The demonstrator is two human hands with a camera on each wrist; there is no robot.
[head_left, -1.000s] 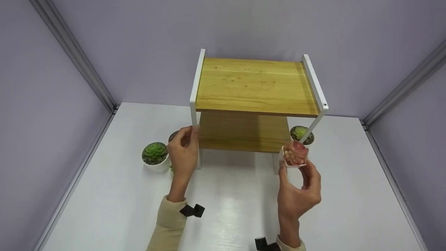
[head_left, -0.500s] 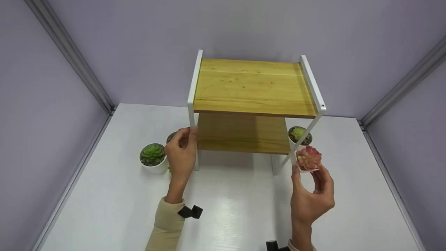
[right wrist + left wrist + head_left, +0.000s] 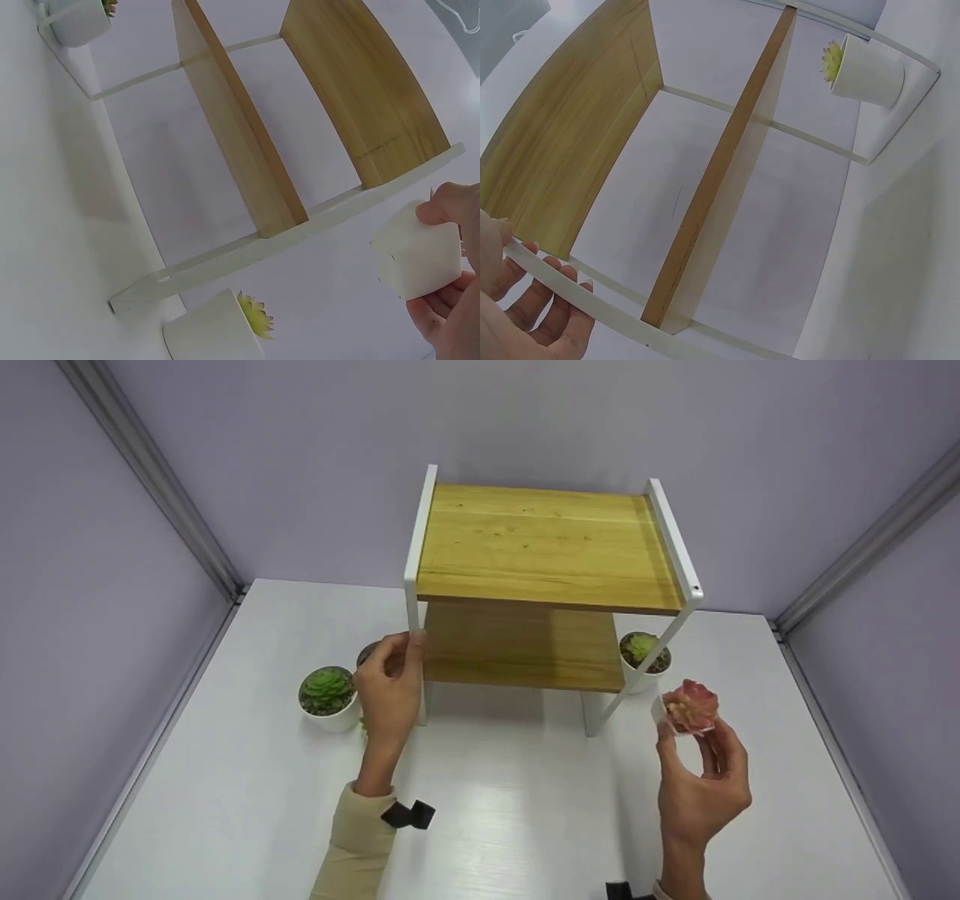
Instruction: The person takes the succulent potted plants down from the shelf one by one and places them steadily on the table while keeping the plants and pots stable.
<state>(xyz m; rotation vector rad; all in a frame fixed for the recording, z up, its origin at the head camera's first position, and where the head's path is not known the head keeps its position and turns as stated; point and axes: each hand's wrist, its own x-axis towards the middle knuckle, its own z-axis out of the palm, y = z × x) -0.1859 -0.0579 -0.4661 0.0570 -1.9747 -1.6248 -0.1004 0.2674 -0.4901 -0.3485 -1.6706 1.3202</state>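
Observation:
A two-tier shelf with wooden boards and a white frame stands near the back wall. My left hand grips its left front post, fingers curled behind the bar in the left wrist view. To the right of the shelf, my right hand pinches a white angular pot with a pink succulent between thumb and fingers, apart from the shelf and above the table. From the right wrist only the pot's white wall shows; the plant itself is hidden there.
A potted green succulent stands left of the shelf, with another dark pot partly hidden behind my left hand. Beside the shelf's right post stands a yellow-green succulent. Walls enclose the white table at the back and sides.
My right hand has carried the pink succulent rightward and slightly toward me, away from the right post. The left hand keeps its grip on the left post.

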